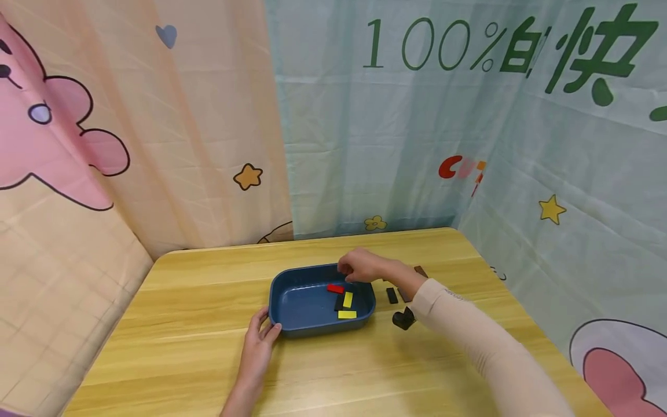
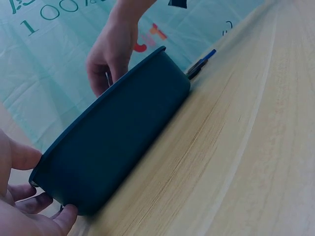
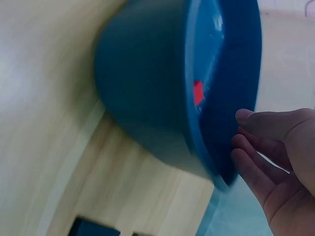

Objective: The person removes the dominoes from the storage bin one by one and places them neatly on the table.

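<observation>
A dark blue rectangular tub (image 1: 294,301) stands on the table. My left hand (image 1: 259,341) grips its near left corner, thumb on the rim and fingers under the side, as the left wrist view (image 2: 37,206) shows. Over the back right corner of the tub hangs my right hand (image 1: 361,265), fingers loosely bent downward. Its thumb and fingertips (image 3: 243,117) come near each other inside the rim, with no object showing between them. In the tub lie a red block (image 1: 336,288), a yellow block (image 1: 348,299) partly over a black block (image 1: 339,303), and another yellow block (image 1: 347,314).
Right of the tub on the wooden table (image 1: 208,301) lie a black block (image 1: 392,295), a black heart-shaped piece (image 1: 403,319) and a brown piece (image 1: 420,271), with others partly hidden by my right forearm. Printed curtains (image 1: 365,127) hang behind and beside the table.
</observation>
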{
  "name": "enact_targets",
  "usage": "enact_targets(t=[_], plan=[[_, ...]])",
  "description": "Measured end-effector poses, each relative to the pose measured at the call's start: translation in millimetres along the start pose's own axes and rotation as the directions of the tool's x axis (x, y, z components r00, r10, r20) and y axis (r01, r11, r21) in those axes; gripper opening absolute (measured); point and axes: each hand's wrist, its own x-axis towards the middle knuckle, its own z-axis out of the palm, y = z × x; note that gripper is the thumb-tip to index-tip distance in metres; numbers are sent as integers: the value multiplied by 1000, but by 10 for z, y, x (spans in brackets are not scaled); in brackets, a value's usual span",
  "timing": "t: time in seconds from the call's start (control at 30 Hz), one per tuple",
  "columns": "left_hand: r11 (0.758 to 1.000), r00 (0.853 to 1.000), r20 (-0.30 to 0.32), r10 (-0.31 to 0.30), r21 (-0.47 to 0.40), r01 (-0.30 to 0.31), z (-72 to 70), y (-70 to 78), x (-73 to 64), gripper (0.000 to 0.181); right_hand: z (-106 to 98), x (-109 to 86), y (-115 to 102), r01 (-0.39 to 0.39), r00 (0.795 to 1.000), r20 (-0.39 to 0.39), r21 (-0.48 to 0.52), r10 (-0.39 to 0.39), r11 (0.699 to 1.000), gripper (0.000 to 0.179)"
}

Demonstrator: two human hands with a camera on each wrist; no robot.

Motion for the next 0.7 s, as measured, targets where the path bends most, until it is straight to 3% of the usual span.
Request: enact_targets(t=[0.27,0.4,0.53,0.7], plan=[[1000,1000,-7,10,-16,-10,19,11,-9,53,254,226,-105,-84,995,36,-107,89,991,9],[999,1000,-11,18,-27,-18,30,12,-9,53,355,263,-134,-129,990,38,-135,135,983,10],[999,1000,-12,17,-29,-17,29,12,-15,53,428,276,-130,-132,990,24,-156,138,979,6],[1000,1000,-16,19,-24,-19,19,21,-19,53,458,299,-101,-112,994,-8,-102,112,989,12]])
